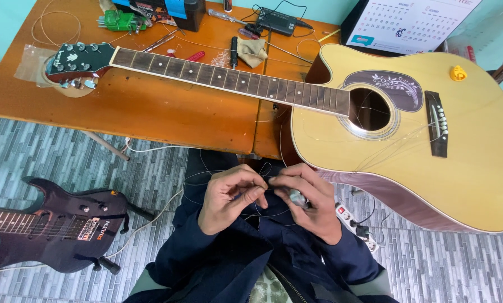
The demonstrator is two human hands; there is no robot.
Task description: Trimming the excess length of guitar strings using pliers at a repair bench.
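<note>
String [229, 175] sits pinched between both my hands, low over my lap, just under the guitar [408, 140] body edge. Left hand [229, 199]: thumb and forefinger closed on the wire, other fingers curled in. Right hand [307, 199]: fingertips meet the left's on the same wire, and a small silvery tool [297, 197] is tucked under them; can't tell exactly what it is. Hands touching at the tips, so neither is nearer.

String's long run loops out left of my left fingers and up past them toward the table [150, 112] edge; more slack curls below both hands. Loose strings also trail from the bridge [437, 123] above the right fingers.

Room: guitar body close above the knuckles, table edge up-left. Open space left of the left hand, over the floor; electric guitar [55, 224] lies well off that way.
</note>
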